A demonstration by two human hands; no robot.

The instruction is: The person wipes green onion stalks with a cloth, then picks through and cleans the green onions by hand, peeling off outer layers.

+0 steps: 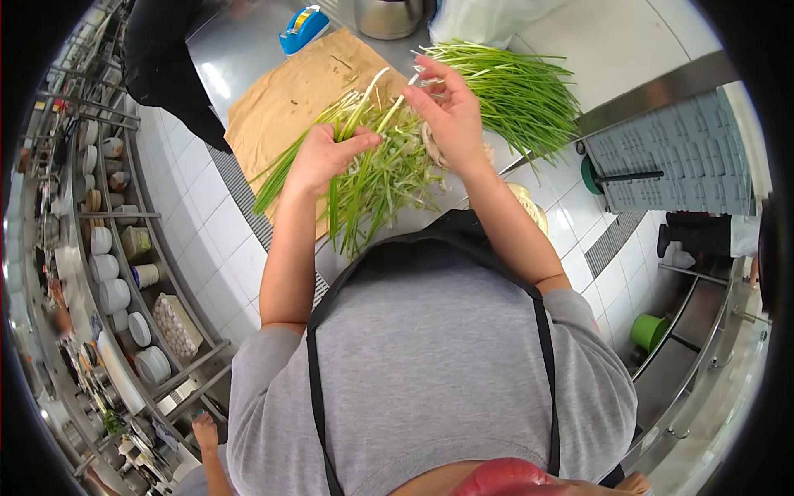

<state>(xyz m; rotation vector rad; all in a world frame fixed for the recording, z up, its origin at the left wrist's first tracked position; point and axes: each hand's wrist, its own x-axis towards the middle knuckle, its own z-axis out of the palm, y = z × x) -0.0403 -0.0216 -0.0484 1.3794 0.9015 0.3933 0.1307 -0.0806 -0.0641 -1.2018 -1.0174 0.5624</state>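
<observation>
Brown paper [277, 103] lies creased and at an angle over a shiny metal surface [217, 74], with a few brownish scraps near its upper part. The left hand [322, 157] is closed around long green stalks [281, 179], which fan out past the wrist on one side and hang below the palm, while paler ends rise above the knuckles. Its thumb points inward, towards a slim white stalk [395, 112] that slants up to the right hand [455, 116]. That hand has its fingers bent and its thumb beside the tip of the white stalk; whether they pinch it I cannot tell. Beneath and between both hands spreads a loose, tangled heap of green and whitish trimmings [389, 186], partly on the paper and partly past its edge. Beyond the right hand, a thick bunch of straight green stalks [525, 95] lies fanned out, white ends near the fingers and green tips pointing away to the right. A blue tape dispenser [303, 31] sits at the far edge of the paper, a metal pot [389, 18] stands farther along, and next to it is a whitish plastic bag [488, 21].
</observation>
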